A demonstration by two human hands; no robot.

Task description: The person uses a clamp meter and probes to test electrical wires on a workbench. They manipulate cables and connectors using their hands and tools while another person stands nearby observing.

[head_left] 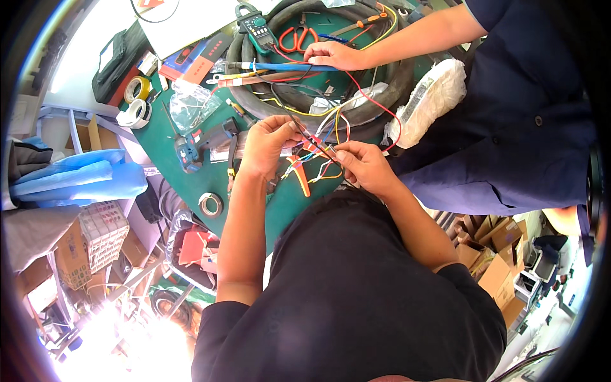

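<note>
Black, thin cable [321, 148] slants between our hands above the green surface [280, 213]. Our left fingers [287, 132] pinch it, thumb against forefinger; our right fingers [347, 156] close on it lower down. Orange-handled pliers [302, 180] lie below, thick rubbery coils [254, 106] beyond. Print marks an orange-red box [202, 63].

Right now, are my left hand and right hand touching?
Apart. The head view shows a gap between your left hand and right hand, crossed by a black wire.
</note>
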